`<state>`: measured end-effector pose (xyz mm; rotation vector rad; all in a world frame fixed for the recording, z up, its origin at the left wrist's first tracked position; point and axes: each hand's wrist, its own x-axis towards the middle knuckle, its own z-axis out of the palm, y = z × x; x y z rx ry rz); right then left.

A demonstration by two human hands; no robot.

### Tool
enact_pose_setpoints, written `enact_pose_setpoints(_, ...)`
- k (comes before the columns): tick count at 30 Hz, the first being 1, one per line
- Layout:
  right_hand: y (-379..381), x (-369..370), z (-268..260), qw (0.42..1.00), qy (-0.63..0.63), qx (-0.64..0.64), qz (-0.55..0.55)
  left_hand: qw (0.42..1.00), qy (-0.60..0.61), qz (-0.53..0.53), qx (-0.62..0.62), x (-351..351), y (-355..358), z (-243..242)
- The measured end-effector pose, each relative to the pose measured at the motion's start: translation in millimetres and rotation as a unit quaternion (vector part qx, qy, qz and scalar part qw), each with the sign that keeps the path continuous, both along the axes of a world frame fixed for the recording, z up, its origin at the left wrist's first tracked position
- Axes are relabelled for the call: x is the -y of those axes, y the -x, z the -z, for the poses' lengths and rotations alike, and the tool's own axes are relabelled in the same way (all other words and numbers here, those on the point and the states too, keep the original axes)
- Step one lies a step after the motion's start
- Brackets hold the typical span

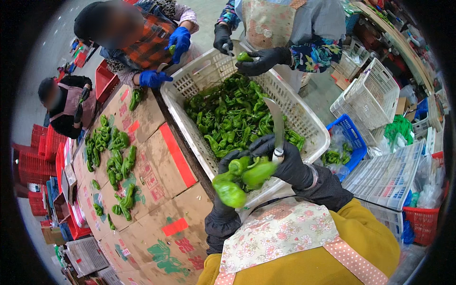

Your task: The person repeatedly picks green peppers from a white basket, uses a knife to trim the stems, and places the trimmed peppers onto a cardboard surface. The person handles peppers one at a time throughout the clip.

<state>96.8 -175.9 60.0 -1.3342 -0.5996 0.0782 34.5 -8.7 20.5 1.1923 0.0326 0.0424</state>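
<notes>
My left hand (224,163), in a black glove, holds several green peppers (229,192) above the near end of a white plastic crate (313,133). The black-gloved right hand (294,165) grips a short knife (277,123), its curved blade pointing up and away from me. Right-hand fingers meet the held peppers; one pepper between the hands is blurred, and whether the right hand grips it I cannot tell. Beneath the blade, a heap of green peppers (231,115) lies in the crate.
Cardboard (153,228) covers the table to the left, with loose green peppers (115,164) on it. Across the crate, one person's blue gloves (180,42) and another's black gloves (267,60) hold peppers. A blue basket (358,142) and white crates (377,96) stand at right.
</notes>
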Motion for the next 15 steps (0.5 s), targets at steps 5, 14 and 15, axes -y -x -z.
enact_pose_setpoints(5, -2.5, -1.4, -5.6, 0.998, -0.038, -0.048, -0.024, 0.995, -0.017, 0.084, 0.053, -5.6, -2.1, -10.8)
enact_pose_setpoints(14, -38.9, -5.1, -36.6, 0.991, -0.09, 0.078, -0.06, 0.936, 0.323, 0.067, -0.122, 10.9, -7.4, -41.5)
enact_pose_setpoints(15, -38.7, -3.4, -34.8, 0.991, -0.066, 0.11, -0.042, 0.948, 0.288, 0.062, -0.12, 12.5, -6.9, -40.7)
